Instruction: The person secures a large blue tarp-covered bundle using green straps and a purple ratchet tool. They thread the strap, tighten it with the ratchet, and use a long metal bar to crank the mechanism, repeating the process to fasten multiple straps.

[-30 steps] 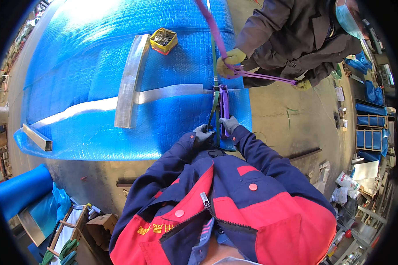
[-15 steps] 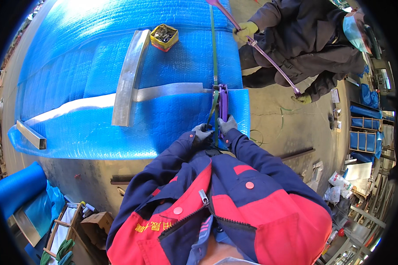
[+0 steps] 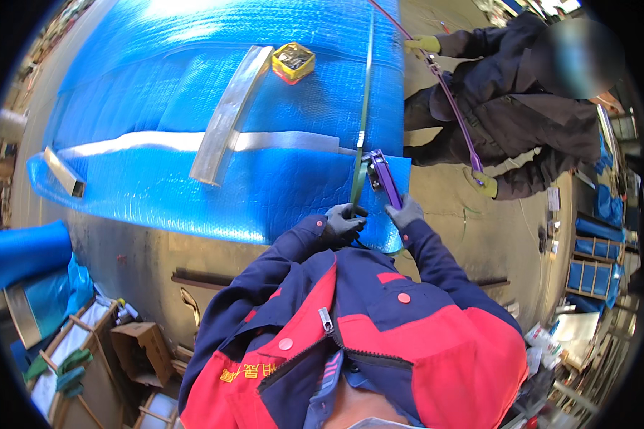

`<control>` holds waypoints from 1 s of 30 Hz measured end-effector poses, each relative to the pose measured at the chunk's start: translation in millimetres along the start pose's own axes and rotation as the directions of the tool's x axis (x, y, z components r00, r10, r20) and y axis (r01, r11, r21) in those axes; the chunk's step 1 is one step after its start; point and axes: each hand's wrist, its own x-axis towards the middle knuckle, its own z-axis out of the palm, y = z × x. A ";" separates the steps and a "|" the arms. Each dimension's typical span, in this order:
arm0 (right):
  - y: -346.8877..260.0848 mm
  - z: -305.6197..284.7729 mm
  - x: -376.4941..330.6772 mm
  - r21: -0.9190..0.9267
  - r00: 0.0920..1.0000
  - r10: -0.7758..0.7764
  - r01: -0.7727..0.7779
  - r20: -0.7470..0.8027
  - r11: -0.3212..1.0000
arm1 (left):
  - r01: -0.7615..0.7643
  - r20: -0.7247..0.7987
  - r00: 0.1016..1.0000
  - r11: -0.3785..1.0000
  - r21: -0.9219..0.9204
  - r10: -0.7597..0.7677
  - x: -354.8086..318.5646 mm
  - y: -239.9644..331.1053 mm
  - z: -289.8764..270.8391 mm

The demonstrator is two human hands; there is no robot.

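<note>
Left hand (image 3: 344,223): grey glove
Right hand (image 3: 408,212): grey glove
Tool (image 3: 385,179): purple handle, dark metal
Strap (image 3: 366,107): green
Wrap (image 3: 143,100): bright blue, finely dimpled, white glare
Tape (image 3: 286,140): silvery white
Long bar (image 3: 229,118): silver
Short bar (image 3: 64,172): silver
Box (image 3: 300,72): yellow, red below
Jacket (image 3: 436,343): navy and red panels, yellow lettering, pinkish-red buttons
Co-worker's glove (image 3: 486,184): yellow
Co-worker's clothes (image 3: 490,93): dark brown
Co-worker's tool (image 3: 452,104): purple
Floor (image 3: 465,243): tan
Roll (image 3: 25,254): blue
</note>
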 end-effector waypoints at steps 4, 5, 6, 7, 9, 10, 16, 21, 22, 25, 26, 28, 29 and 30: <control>-1.6 -15.1 -42.2 0.098 0.997 -0.083 0.083 -0.003 0.992 | -0.126 0.112 0.987 0.987 0.104 0.115 -28.7 19.7 9.2; -6.8 -21.6 -48.8 0.325 0.986 -0.150 0.120 0.069 0.938 | -0.130 0.178 0.975 0.991 -0.022 0.132 -34.0 23.2 7.0; -14.0 -29.6 -52.4 0.502 0.972 -0.169 0.067 0.161 0.863 | -0.156 0.209 0.956 0.960 -0.234 0.207 -39.3 26.8 3.3; -23.2 -37.0 -55.2 0.621 0.954 -0.135 -0.062 0.266 0.782 | -0.186 0.184 0.938 0.874 -0.449 0.294 -43.3 30.7 0.8; -46.5 -50.0 -51.7 0.810 0.827 -0.431 -0.049 0.361 0.585 | -0.408 -0.310 0.872 0.912 -0.035 0.378 -49.5 39.8 -1.2; -60.8 -51.7 -49.7 0.846 0.785 -0.534 0.022 0.315 0.533 | -0.522 -0.372 0.761 0.842 0.138 0.532 -52.7 45.0 -1.5; -141.4 -29.1 -56.6 0.739 0.420 -0.696 0.085 0.582 0.669 | -0.498 -0.486 0.780 0.862 -0.100 0.394 -92.6 59.2 3.9; -190.9 -35.6 -54.1 0.497 0.284 -0.541 0.215 0.792 0.841 | -0.520 -0.798 0.487 0.852 0.060 0.354 -160.7 20.6 4.6; -197.2 -43.4 -47.6 0.477 0.300 -0.517 0.200 0.802 0.856 | -0.461 -0.735 0.346 0.788 0.408 0.583 -179.3 12.7 -1.2; -216.0 -60.5 -26.3 0.395 0.237 -0.478 0.324 0.846 0.860 | -0.357 -0.720 0.391 0.816 0.455 0.573 -216.9 -12.6 0.5; -220.6 -60.5 -24.7 0.424 0.184 -0.510 0.364 0.840 0.829 | -0.373 -0.748 0.411 0.845 0.382 0.520 -223.8 -18.4 1.3; -229.7 -58.9 -24.0 0.457 0.139 -0.560 0.437 0.817 0.775 | -0.411 -0.791 0.395 0.860 0.302 0.467 -230.2 -25.3 1.4; -233.3 -54.6 -27.4 0.439 0.223 -0.569 0.440 0.792 0.784 | -0.435 -0.807 0.376 0.856 0.281 0.456 -230.3 -26.3 -0.5; -237.0 -50.1 -32.1 0.490 0.257 -0.624 0.432 0.738 0.757 | -0.459 -0.822 0.356 0.849 0.261 0.444 -229.9 -25.9 -2.7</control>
